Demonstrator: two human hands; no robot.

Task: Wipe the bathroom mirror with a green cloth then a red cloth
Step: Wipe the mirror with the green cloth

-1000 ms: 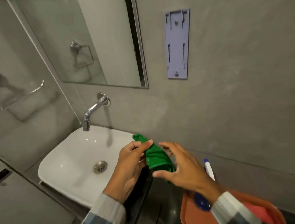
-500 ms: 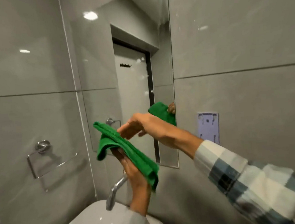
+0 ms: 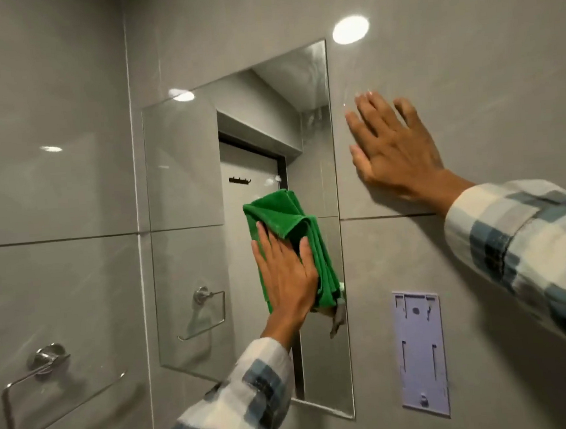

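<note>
Left hand (image 3: 285,278) presses the green cloth (image 3: 285,221) with flat fingers on the mirror (image 3: 187,222), mid-frame. Right hand (image 3: 391,148) rests spread on the wall (image 3: 482,56). The red cloth wipe is not yet done.

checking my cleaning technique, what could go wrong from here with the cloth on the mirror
The green cloth is bunched, only partly under the flat left hand, so it may slip or streak the mirror. The right hand braces on glossy wall tile and could slide.

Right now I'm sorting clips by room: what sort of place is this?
Most likely a bathroom: a mirror fixed to the tiled wall, a metal towel ring beside it, and the left hand pressing a green cloth to the glass.
</note>
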